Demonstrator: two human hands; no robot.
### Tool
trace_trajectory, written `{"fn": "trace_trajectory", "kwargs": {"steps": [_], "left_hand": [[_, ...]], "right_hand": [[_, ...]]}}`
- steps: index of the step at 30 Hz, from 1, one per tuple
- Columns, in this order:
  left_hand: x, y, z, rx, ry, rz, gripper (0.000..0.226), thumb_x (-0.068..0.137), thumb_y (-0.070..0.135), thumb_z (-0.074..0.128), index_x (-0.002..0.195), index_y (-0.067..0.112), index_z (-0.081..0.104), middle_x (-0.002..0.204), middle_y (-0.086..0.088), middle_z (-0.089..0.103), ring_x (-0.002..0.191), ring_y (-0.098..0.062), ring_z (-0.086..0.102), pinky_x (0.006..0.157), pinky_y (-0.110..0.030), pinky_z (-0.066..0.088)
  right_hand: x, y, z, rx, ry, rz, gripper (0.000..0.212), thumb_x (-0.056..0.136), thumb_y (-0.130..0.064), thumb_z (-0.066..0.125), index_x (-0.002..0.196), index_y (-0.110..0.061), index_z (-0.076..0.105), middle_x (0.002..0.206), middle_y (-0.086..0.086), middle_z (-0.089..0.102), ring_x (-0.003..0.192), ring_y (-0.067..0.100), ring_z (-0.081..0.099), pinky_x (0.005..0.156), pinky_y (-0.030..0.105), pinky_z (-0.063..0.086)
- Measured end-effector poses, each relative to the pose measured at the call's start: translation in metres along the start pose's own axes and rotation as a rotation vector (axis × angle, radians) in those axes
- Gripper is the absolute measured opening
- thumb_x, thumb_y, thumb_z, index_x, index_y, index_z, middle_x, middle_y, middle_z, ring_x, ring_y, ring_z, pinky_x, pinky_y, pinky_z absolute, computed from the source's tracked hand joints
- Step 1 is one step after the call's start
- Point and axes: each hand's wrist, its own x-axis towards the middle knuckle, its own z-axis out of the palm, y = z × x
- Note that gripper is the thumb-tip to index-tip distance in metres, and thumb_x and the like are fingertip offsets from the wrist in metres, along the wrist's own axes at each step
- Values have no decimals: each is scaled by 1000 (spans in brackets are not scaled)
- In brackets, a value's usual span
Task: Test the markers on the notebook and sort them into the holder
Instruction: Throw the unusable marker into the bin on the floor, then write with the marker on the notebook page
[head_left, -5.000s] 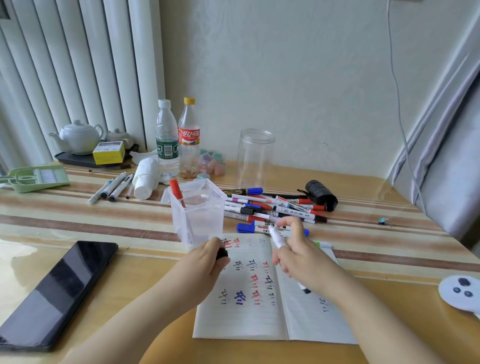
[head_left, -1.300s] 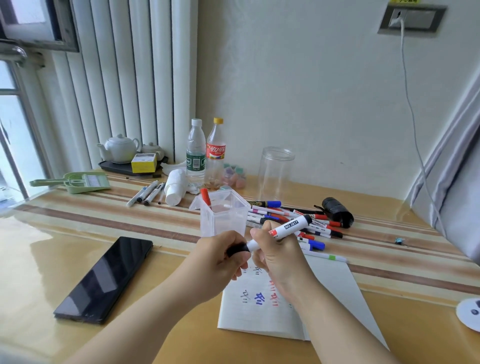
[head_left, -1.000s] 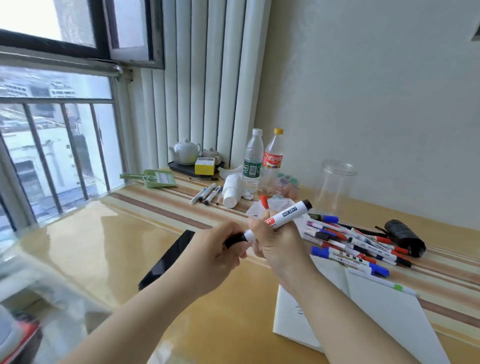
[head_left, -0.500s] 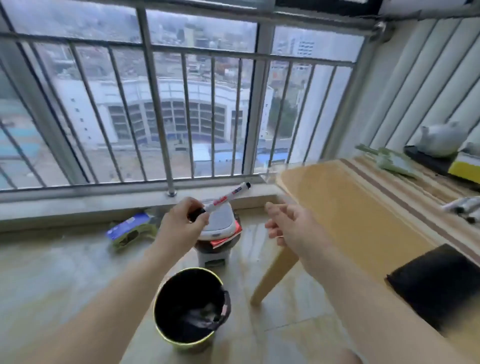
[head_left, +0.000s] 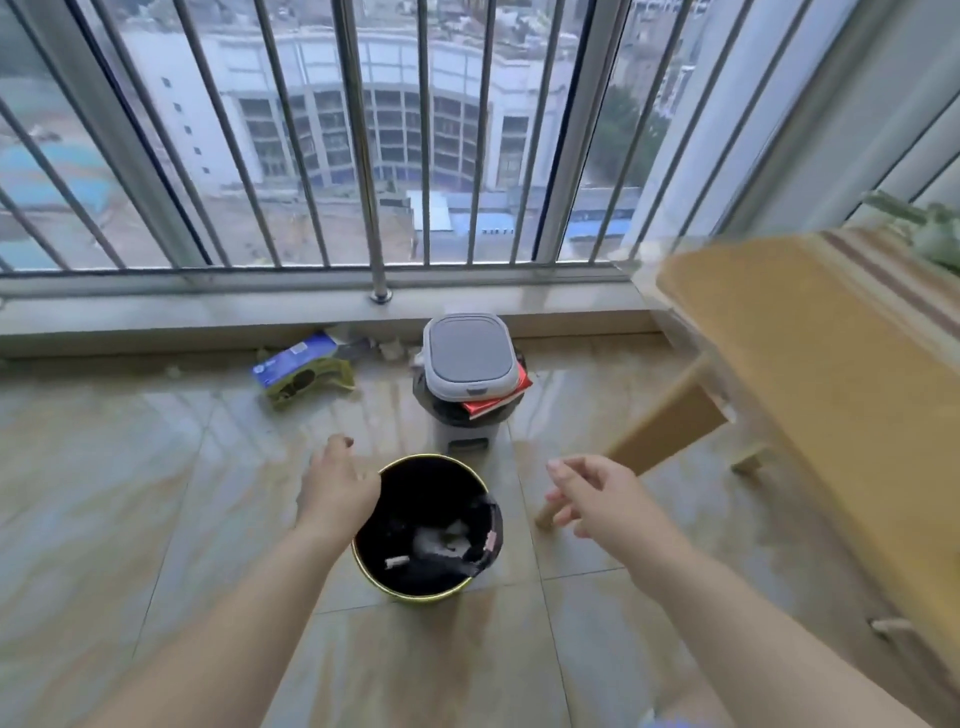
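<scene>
Below, both hands hang empty: left hand (head_left: 337, 491) loosely curled at the round, black-lined wastebasket (head_left: 395, 590) rim, right hand (head_left: 602, 499) relaxed. White cylindrical marker (head_left: 396, 562) lies inside.

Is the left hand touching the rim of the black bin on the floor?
Cannot tell. In the head view the left hand overlaps the bin rim from above, so no gap or contact shows plainly. It probably hangs above the rim.

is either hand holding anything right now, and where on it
Nothing is held. The left hand hangs with loose fingers at the rim of the black bin, and the right hand is loosely curled and empty.
</scene>
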Motion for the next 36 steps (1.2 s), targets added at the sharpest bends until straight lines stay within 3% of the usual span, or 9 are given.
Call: {"fn": "trace_trajectory", "kwargs": {"steps": [6,10,12,15,18,24,28,30,36], "left_hand": [[-14,100,-12,-177,145,379,39,81,5,53,119,4,47,118,-15,50,111,-30,47,96,-38,36],[-64,202,-12,-325,151,723,34,84,6,54,117,8,49,110,-5,51,97,-14,48,82,-14,33],[-102,253,-6,-382,94,905,31,84,7,54,114,11,50,108,-1,53,91,-10,49,75,-10,33],[-172,317,11,-453,-60,1152,31,83,8,55,113,15,49,104,2,56,90,-11,53,78,-23,40],[-248,356,39,-458,-267,1366,32,84,10,53,112,23,46,97,10,55,85,-2,51,75,-17,41],[-387,384,108,-377,-620,1644,31,82,9,58,110,20,49,96,8,57,81,-5,54,69,-30,44],[-467,389,140,-305,-747,1752,24,86,16,55,108,21,49,97,12,53,85,-11,55,74,-33,48],[-495,391,154,-265,-810,1748,21,87,19,52,108,22,48,97,13,50,88,-12,55,75,-31,47],[-529,394,189,-140,-857,1762,21,90,23,50,110,28,46,103,20,47,89,1,48,66,-9,35]], "right_hand": [[-40,-30,-37,-32,55,-177,14,92,-36,52,100,-30,62,81,-10,68,62,0,61,67,22,48],[-92,-54,-92,10,145,-303,16,86,-41,54,96,-34,64,82,-11,70,67,1,63,70,27,50],[-121,-58,-129,17,270,-330,15,87,-40,53,97,-34,63,83,-10,70,66,1,62,68,25,49],[-168,-45,-187,3,522,-312,13,91,-38,51,98,-35,62,84,-11,70,65,-1,62,73,27,52],[-218,-12,-235,28,740,-273,13,93,-32,52,99,-33,63,82,-10,70,65,-1,62,74,27,50],[-322,92,-296,114,1057,-46,14,94,-24,52,104,-24,62,80,-7,65,57,-3,56,55,10,42],[-378,171,-330,116,1241,134,14,91,-19,55,86,-31,59,83,-6,60,62,11,55,59,21,44],[-399,207,-348,-47,1342,270,11,89,-16,57,89,-26,61,84,-3,59,63,10,51,58,22,41],[-424,267,-386,-536,1192,482,24,91,-17,55,113,-17,63,118,0,53,104,18,56,86,26,44]]}}
